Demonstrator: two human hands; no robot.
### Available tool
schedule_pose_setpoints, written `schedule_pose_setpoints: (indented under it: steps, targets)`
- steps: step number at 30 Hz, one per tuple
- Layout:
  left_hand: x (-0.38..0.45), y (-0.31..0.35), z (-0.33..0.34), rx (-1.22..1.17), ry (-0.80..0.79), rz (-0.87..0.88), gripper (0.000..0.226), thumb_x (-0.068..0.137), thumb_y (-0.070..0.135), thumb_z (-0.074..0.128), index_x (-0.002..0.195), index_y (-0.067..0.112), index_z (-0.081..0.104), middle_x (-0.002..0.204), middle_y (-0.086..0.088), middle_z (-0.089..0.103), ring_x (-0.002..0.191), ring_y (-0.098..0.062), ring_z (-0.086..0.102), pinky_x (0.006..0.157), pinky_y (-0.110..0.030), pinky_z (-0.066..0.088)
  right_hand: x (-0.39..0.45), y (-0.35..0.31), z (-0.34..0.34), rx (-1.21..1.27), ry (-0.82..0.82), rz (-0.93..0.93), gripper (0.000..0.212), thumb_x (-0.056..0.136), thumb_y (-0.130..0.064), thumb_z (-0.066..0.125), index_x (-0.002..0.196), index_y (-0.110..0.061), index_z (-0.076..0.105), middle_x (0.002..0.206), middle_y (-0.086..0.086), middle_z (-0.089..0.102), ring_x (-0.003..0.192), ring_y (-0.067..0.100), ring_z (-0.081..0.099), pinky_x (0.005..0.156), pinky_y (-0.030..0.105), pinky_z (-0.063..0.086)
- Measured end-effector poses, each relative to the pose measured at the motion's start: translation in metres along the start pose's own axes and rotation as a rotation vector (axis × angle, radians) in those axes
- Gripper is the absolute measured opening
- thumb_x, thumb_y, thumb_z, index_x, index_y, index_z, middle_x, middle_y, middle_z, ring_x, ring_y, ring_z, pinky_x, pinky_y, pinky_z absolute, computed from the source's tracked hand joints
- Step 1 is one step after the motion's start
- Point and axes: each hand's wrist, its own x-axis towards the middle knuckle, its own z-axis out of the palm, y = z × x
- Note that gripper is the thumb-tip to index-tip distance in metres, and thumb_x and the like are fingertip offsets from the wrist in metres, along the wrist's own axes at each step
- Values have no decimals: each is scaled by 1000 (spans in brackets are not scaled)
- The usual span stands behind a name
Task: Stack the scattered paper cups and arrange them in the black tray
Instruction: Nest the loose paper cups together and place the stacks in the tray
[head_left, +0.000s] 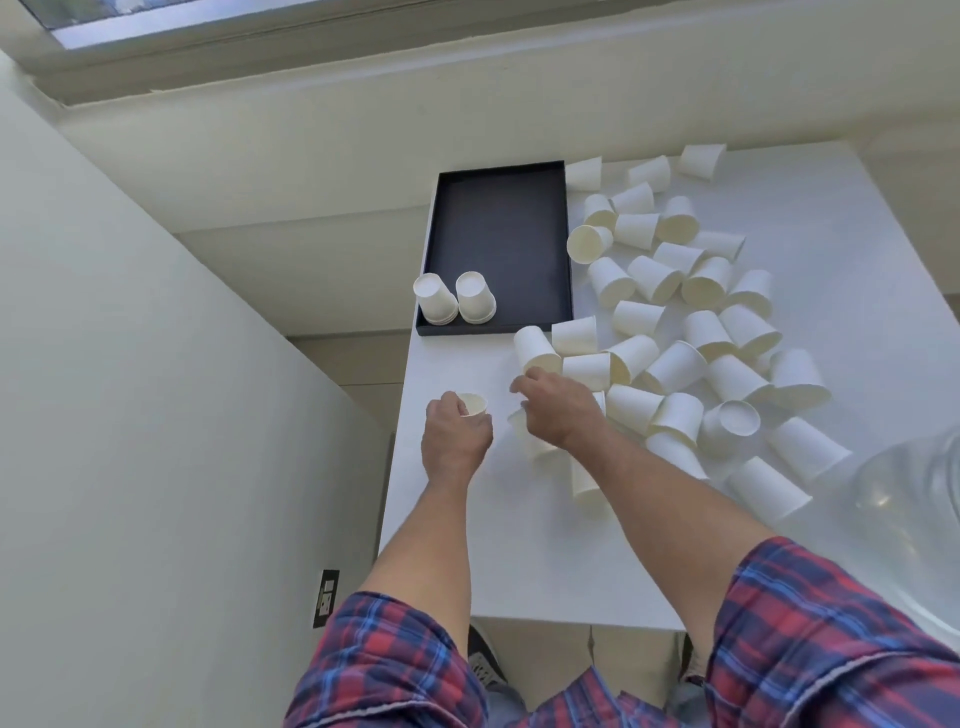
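Left hand (457, 431) keeps a closed grip on an upturned white paper cup (472, 404), ready for nesting; right hand (558, 410) reaches, fingers loose, into the scattered cups (691, 332) beside the black rectangular tray (501, 234).

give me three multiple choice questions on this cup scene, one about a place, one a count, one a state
1. Where do the loose cups lie relative to the black tray?
A. to its right
B. to its left
C. inside it

2. How many cup stacks stand in the tray?
A. none
B. two
C. five

3. What is the left hand doing?
A. resting flat on the table
B. gripping the tray's edge
C. holding a cup

Answers:
1. A, the pile spreads over the white table right of the tray.
2. B, two upside-down stacks stand at its near end.
3. C, its fingers curl round a cup with the open mouth up.
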Motion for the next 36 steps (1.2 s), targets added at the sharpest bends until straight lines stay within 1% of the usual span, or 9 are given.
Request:
schedule_pose_setpoints:
  steps: [2, 7, 13, 16, 18, 24, 27, 31, 36]
  targets:
    - [-11, -5, -1, 29, -22, 28, 33, 77, 30, 61, 101, 24, 39, 103, 1, 55, 85, -27, 59, 77, -44, 54, -12, 10, -4, -27, -58, 45, 30, 97, -38, 58, 122, -23, 62, 121, -1, 58, 108, 27, 62, 79, 39, 49]
    - [-35, -17, 0, 77, -44, 45, 67, 75, 32, 62, 132, 33, 27, 104, 2, 63, 94, -30, 61, 89, -45, 53, -36, 29, -10, -129, -145, -25, 68, 76, -77, 64, 121, -27, 58, 116, -7, 57, 100, 23, 63, 69, 34, 37]
    - [-54, -34, 9, 87, -123, 31, 64, 76, 37, 71, 133, 32, 42, 104, 6, 63, 103, -27, 64, 89, -43, 55, -60, 38, -12, -301, -146, -111, 82, 65, -86, 62, 119, -26, 51, 109, -7, 55, 93, 22, 64, 62, 33, 33]
    - [-59, -40, 12, 39, -151, 11, 65, 72, 38, 75, 129, 33, 44, 105, 4, 65, 98, -25, 63, 83, -41, 58, -70, 42, -9, -339, -144, -97, 78, 68, -79, 66, 119, -22, 50, 110, -4, 51, 88, 23, 64, 57, 34, 33]
    - [-60, -40, 14, 6, -183, -7, 65, 71, 38, 78, 127, 34, 44, 104, 4, 65, 96, -24, 63, 80, -38, 58, -71, 43, -6, -311, -143, -78, 77, 75, -70, 69, 129, -22, 45, 124, -3, 48, 94, 24, 64, 59, 34, 38]
    - [-65, -43, 16, -88, -288, -43, 66, 69, 31, 82, 124, 34, 45, 100, 9, 59, 96, -22, 65, 81, -40, 61, -55, 23, -1, -92, -205, -47, 72, 102, -33, 50, 160, -27, 8, 165, -11, 9, 117, 33, 59, 84, 42, 49]
    - [-69, -49, 16, -104, -338, -37, 68, 70, 29, 85, 126, 33, 46, 106, 7, 58, 99, -22, 64, 82, -38, 61, -45, 10, 4, -22, -203, 19, 70, 104, -17, 42, 161, -29, 4, 167, -8, 5, 118, 37, 58, 88, 43, 49]
    - [-73, -58, 17, -117, -365, -47, 70, 70, 28, 88, 127, 32, 48, 113, 4, 59, 103, -24, 64, 83, -42, 62, -40, 1, 14, -47, -265, 31, 88, 95, -7, 54, 161, -26, -1, 168, -1, 5, 123, 36, 57, 86, 41, 48]
    - [-73, -62, 18, -129, -369, -58, 65, 72, 29, 87, 124, 28, 48, 112, 4, 60, 102, -24, 65, 85, -44, 60, -40, -3, 21, -37, -257, 109, 79, 91, -7, 61, 157, -18, 19, 147, 10, 30, 110, 39, 60, 84, 46, 53]
